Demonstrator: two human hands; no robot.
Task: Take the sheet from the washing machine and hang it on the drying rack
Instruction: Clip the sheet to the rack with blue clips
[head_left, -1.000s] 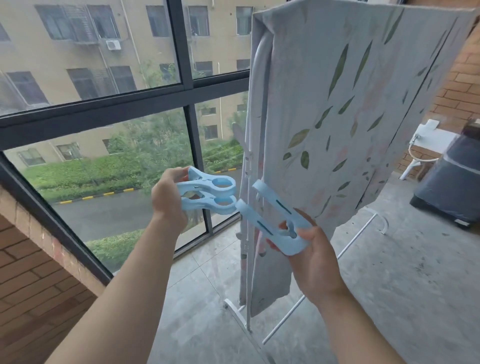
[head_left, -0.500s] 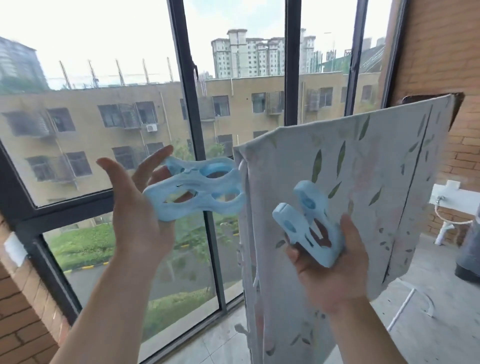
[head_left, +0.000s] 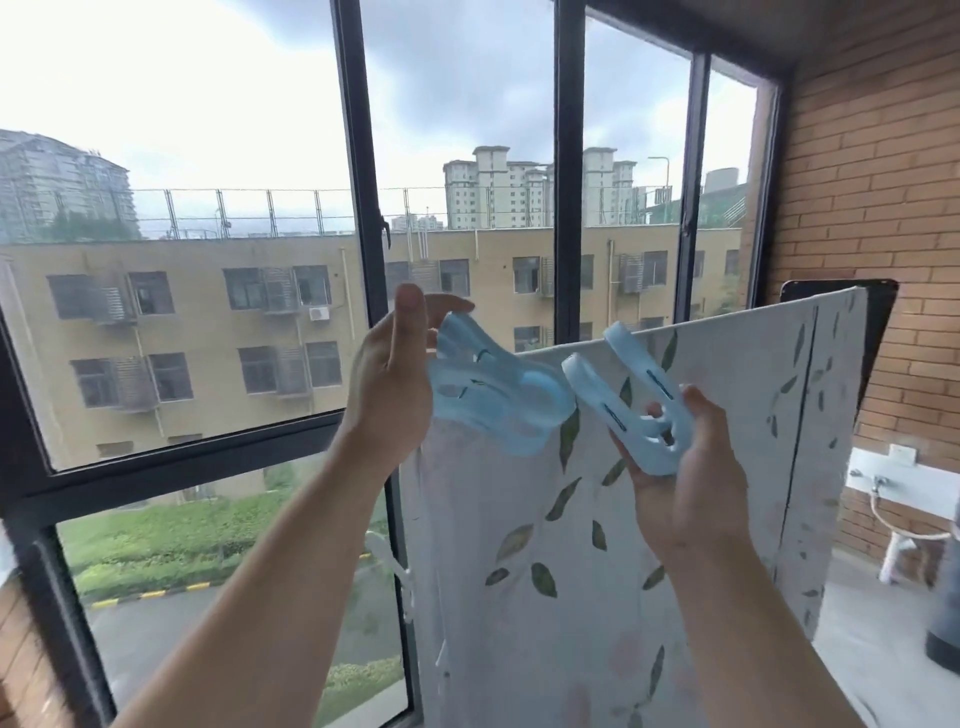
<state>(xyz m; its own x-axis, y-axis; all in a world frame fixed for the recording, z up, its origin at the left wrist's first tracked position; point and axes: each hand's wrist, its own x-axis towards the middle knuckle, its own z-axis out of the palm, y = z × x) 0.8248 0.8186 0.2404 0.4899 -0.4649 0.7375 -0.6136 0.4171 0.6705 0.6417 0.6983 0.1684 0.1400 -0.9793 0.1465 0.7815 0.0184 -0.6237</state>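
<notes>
Leaf-print sheet (head_left: 727, 405) is already draped over the drying rack (head_left: 402, 582), hanging flat. Left hand (head_left: 389, 384) grips stacked blue clips (head_left: 493, 400); right hand (head_left: 691, 473) grips a single blue clip (head_left: 623, 389), both near the sheet's top edge. Probably left: clipping it down.

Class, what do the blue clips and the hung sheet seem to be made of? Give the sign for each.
Clips: likely plastic; smooth, pale blue, moulded slots. Sheet: thin fabric, maybe cotton; matte, leaf print, soft folds.
</notes>
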